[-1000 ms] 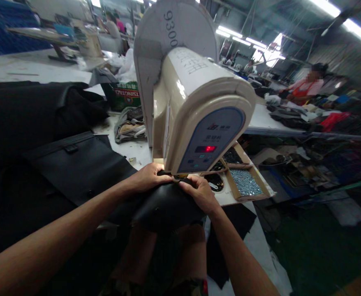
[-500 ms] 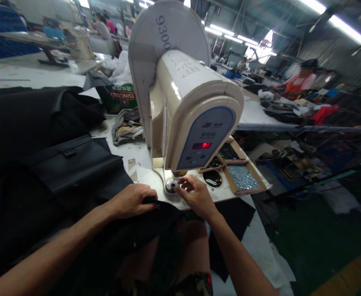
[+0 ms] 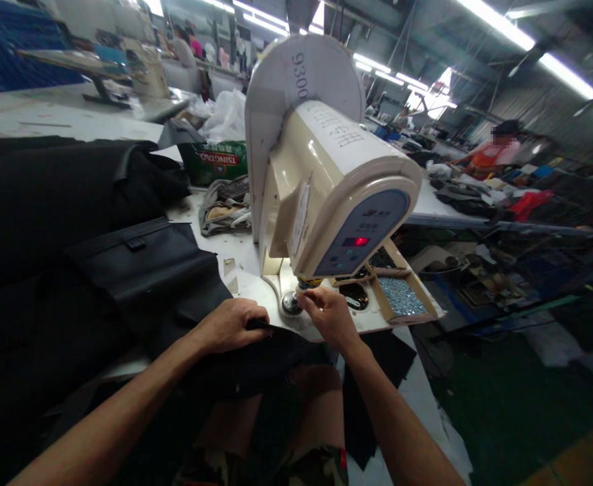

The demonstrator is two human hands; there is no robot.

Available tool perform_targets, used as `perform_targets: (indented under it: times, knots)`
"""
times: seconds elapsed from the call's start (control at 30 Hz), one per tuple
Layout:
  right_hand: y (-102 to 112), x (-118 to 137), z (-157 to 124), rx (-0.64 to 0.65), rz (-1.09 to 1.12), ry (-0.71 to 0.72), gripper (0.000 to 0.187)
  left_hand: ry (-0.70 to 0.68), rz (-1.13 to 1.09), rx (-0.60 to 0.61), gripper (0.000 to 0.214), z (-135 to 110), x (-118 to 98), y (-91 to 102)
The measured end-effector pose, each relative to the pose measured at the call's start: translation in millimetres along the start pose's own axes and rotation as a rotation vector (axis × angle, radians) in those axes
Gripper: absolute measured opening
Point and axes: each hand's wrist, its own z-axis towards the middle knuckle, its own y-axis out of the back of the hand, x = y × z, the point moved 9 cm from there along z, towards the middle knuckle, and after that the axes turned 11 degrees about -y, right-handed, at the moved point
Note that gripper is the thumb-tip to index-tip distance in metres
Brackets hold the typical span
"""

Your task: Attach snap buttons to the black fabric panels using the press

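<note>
My left hand [image 3: 236, 325] is closed on the edge of a piece of black fabric [image 3: 271, 361], which hangs over the table's front edge across my lap. Fingers pinched, my right hand [image 3: 329, 316] reaches under the head of a cream-coloured press machine [image 3: 321, 162]. Its fingertips are at the round metal die [image 3: 292, 304], just below the upper punch. Whatever small part lies between those fingertips is too small to make out. A red display glows on the machine's front panel.
Right of the machine, a cardboard tray [image 3: 402, 297] holds many small metal pieces, beside compartments of dark parts. Black fabric pieces [image 3: 139, 263] cover the table's left side. Behind stand a green Tsingtao box [image 3: 215, 162] and a grey cloth bundle [image 3: 225, 206]. A person [image 3: 496, 155] works at the far right.
The view has turned, so the machine appears farther right and lower. My right fingertips have risen slightly from the die toward the punch. My left hand keeps hold of the black fabric.
</note>
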Motion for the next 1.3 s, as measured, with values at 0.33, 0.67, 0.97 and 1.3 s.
perform_targets:
  times: [0.33,0.67,0.97,1.3]
  knots:
    - [-2,23,20,0.191,-0.452,0.063,0.029,-0.009,0.009,-0.013,0.024,-2,0,2.9]
    - [-19,31,24,0.239,-0.667,0.354,0.022,-0.032,-0.003,-0.077,0.021,-2,-3,9.5]
    - [-19,29,23,0.265,-0.578,0.369,0.018,-0.043,-0.047,-0.145,0.020,-4,-3,12.4]
    - [-20,24,22,0.271,-0.550,0.280,0.026,0.109,-0.099,-0.143,0.053,1,-1,15.7]
